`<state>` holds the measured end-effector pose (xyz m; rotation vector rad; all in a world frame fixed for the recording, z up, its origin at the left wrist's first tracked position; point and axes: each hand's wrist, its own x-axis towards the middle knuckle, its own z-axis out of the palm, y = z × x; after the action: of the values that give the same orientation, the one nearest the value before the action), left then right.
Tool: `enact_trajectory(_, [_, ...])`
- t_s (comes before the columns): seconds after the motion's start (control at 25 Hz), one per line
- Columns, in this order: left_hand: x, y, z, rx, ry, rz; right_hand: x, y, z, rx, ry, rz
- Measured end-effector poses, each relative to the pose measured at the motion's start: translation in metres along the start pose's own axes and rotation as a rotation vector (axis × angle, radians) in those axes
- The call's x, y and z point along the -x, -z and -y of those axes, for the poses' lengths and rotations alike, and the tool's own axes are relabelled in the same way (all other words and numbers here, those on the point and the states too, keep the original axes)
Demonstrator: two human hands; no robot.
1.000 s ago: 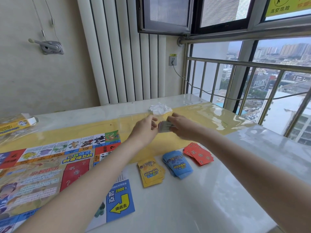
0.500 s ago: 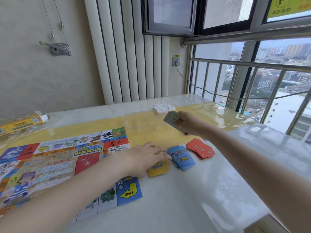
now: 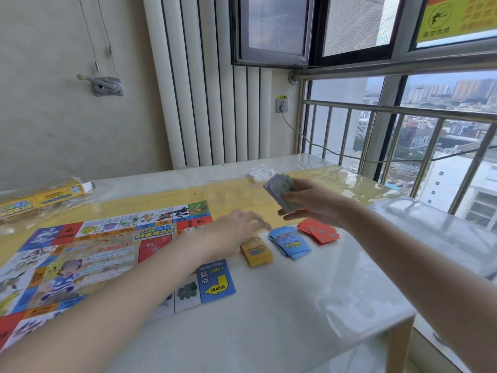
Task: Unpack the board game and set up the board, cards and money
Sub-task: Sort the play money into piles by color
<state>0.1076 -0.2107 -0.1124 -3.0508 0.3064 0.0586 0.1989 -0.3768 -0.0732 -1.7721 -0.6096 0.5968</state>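
Paper-money wad (image 3: 283, 193), purplish-green, gripped aloft in right hand (image 3: 312, 203), likely awaiting placement; left hand (image 3: 239, 224) relaxed, empty, above yellow card deck (image 3: 255, 250).

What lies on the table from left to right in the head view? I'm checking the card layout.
Yellow game box → unfolded colourful game board → yellow card stack → blue card stack → red card stack.
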Motion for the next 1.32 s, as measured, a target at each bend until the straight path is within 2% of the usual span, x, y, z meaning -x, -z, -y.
enact_trajectory(0.04, [0.007,0.005,0.005,0.238,0.088,-0.136,0.006,0.004,0.006,-0.072,-0.025,0.072])
enact_trajectory(0.08, [0.015,0.01,0.008,0.616,0.212,-0.256,0.01,0.006,0.01,-0.045,-0.043,0.174])
enact_trajectory(0.12, [0.024,0.015,0.008,1.095,0.322,-0.276,0.015,0.002,0.014,0.074,-0.045,0.287])
enact_trajectory(0.16, [0.031,0.018,0.009,1.543,0.366,-0.172,0.019,-0.005,0.016,0.245,-0.024,0.379])
enact_trajectory(0.2, [0.035,0.019,0.008,1.805,0.345,0.0,0.022,-0.016,0.017,0.422,0.003,0.427])
enact_trajectory(0.28, [0.041,0.017,0.001,1.822,0.243,0.254,0.023,-0.035,0.016,0.707,0.075,0.425])
enact_trajectory(0.36, [0.046,0.014,-0.005,1.679,0.165,0.348,0.025,-0.047,0.018,0.86,0.163,0.401])
enact_trajectory(0.44, [0.052,0.013,0.002,1.601,0.137,0.355,0.027,-0.049,0.018,0.847,0.234,0.406])
enact_trajectory(0.56, [0.056,0.01,0.018,1.665,0.036,0.466,0.029,-0.051,0.018,0.806,0.277,0.435])
enact_trajectory(0.68, [0.052,0.006,0.014,1.718,0.109,0.506,0.026,-0.054,0.016,0.795,0.292,0.435])
enact_trajectory(0.76, [0.047,0.003,0.009,1.781,0.17,0.478,0.024,-0.057,0.014,0.776,0.274,0.4])
enact_trajectory(0.84, [0.044,0.002,0.008,1.904,0.185,0.362,0.022,-0.058,0.01,0.689,0.268,0.298])
enact_trajectory(0.92, [0.043,0.002,0.012,2.001,0.196,0.235,0.018,-0.06,0.003,0.507,0.264,0.184])
enact_trajectory(1.04, [0.044,0.001,0.016,1.999,0.204,0.171,0.012,-0.058,-0.006,0.214,0.171,0.078])
enact_trajectory(1.2, [0.044,-0.004,0.012,1.95,0.176,0.141,0.006,-0.056,-0.011,0.25,0.171,0.013])
enact_trajectory(1.32, [0.037,-0.006,0.012,1.943,0.25,0.053,0.001,-0.055,-0.014,0.29,0.168,-0.014])
